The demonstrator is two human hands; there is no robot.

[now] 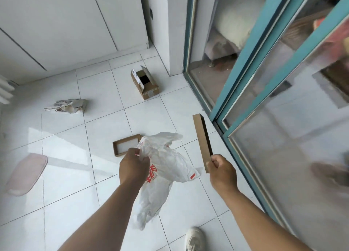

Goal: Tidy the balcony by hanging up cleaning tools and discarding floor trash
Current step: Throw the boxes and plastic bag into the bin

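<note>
My left hand is shut on the top of a white plastic bag with red print, which hangs crumpled above the tiled floor. A flat brown cardboard lid stands on edge in my right hand, which grips its lower corner. Just behind the bag, a shallow brown box tray with a white bottom lies on the floor. Farther back sits an open cardboard box, and a crumpled grey paper wad lies to the left.
A pink flat mat lies at the left. White cabinets line the back wall. Teal-framed sliding glass doors run along the right. My white shoe is at the bottom.
</note>
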